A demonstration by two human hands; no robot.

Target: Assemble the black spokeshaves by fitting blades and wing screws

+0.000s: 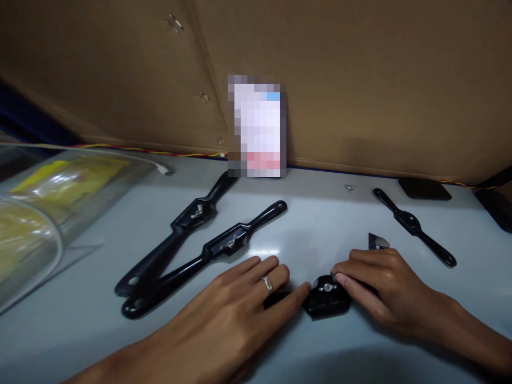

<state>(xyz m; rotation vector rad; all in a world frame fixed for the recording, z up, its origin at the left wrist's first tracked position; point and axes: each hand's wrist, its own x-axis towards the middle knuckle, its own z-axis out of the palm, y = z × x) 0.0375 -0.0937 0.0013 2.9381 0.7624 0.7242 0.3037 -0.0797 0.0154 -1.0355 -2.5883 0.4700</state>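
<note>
Between my hands is a black spokeshave [326,305], its handles mostly hidden by my fingers. A small silver screw fitting [328,288] shows in the middle of its body. My left hand [248,298], with a ring on one finger, is wrapped around the left handle, its index finger touching the body's edge. My right hand [376,282] pinches the body's upper right side, other fingers curled. Just beyond my right hand lies a flat metal blade [378,241]. Two black spokeshaves with wing screws, one farther [192,216] and one nearer [228,242], lie to the left.
Another slim black spokeshave [412,221] lies at the right, near a dark flat block [424,189]. A small metal screw [349,187] sits toward the back. A pixelated upright panel [264,128] leans against the cardboard wall [380,80]. Clear plastic holding yellow packets [72,176] and a white cable [163,169] are left.
</note>
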